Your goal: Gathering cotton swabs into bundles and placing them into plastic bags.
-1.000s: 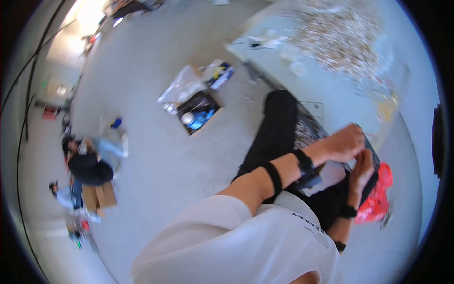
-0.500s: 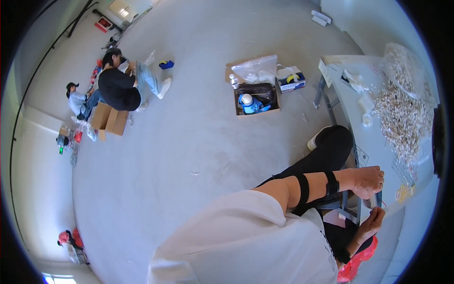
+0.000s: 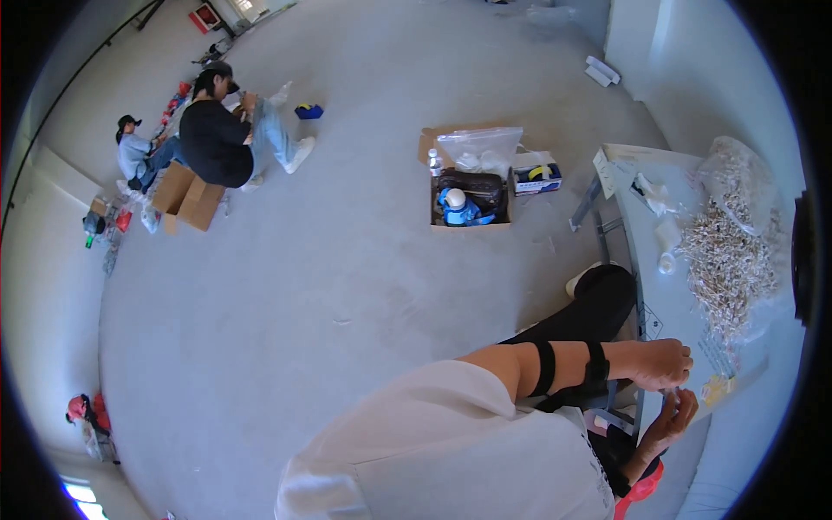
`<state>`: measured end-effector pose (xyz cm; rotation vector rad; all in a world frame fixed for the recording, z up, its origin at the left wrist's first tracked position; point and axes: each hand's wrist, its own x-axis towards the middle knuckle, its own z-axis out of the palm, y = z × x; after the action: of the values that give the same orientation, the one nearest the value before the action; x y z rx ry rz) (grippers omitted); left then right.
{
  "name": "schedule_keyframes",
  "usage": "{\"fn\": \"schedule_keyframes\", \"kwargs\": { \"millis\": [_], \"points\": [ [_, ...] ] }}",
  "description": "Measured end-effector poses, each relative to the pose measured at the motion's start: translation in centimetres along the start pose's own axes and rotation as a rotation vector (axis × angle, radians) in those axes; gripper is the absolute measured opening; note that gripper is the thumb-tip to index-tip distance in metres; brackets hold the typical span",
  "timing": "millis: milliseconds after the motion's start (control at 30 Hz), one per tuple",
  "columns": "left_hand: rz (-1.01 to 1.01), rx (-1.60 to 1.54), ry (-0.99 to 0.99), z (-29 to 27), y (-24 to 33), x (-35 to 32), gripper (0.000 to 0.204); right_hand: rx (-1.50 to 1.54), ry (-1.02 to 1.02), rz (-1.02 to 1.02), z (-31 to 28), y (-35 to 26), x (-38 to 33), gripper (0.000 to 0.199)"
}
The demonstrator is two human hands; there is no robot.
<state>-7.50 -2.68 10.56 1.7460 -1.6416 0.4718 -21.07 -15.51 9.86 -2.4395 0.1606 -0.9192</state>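
My left hand [image 3: 661, 362], its forearm wrapped with two black bands, is closed over the near edge of the white table [image 3: 646, 173]. Just below it is my right hand [image 3: 672, 418], its fingers bent up and meeting the left hand's fingertips. A small pale, see-through piece shows between the two; its kind is too small to tell. A few pale yellow pieces [image 3: 718, 388] lie on the table beside the hands. Farther up the table spreads a heap of small white and brown pieces [image 3: 732, 269], partly under a clear plastic bag [image 3: 737, 169].
A white roll [image 3: 666, 263] and crumpled white wrap [image 3: 654, 195] lie left of the heap. On the floor stand an open carton [image 3: 472, 227] with a blue bottle and dark bag, and a smaller box [image 3: 537, 184]. Two people sit at far left beside a cardboard box [image 3: 189, 198].
The view has shifted, so the table sits lower in the picture. My hands have come closer together, and less of the pale piece between them shows.
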Motion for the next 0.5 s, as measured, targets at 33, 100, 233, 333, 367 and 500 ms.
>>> {"fn": "schedule_keyframes", "kwargs": {
  "millis": [33,100,233,333,367,500],
  "points": [
    [0.015,-0.011,0.008,0.0,0.0,0.0,0.013,-0.125,0.091,-0.189,0.1,-1.2,0.8,0.006],
    [-0.017,-0.033,-0.013,0.5,0.2,-0.1,0.014,-0.084,-0.01,-0.146,0.0,-1.6,1.1,0.008],
    [-0.021,-0.183,-0.033,0.1,0.6,0.7,0.018,-0.079,-0.123,-0.113,-1.3,-2.6,1.7,0.011],
    [-0.01,-0.301,-0.056,-0.4,0.3,0.8,0.022,-0.094,-0.124,-0.108,-1.9,-4.3,2.5,0.009],
    [-0.019,-0.271,-0.07,0.2,0.0,0.7,0.022,-0.117,-0.117,-0.087,-2.6,-3.8,2.0,0.009],
    [-0.02,-0.268,-0.155,0.6,-0.2,1.0,0.019,-0.198,-0.103,0.062,-5.6,0.1,-1.4,0.01]
  ]
}}
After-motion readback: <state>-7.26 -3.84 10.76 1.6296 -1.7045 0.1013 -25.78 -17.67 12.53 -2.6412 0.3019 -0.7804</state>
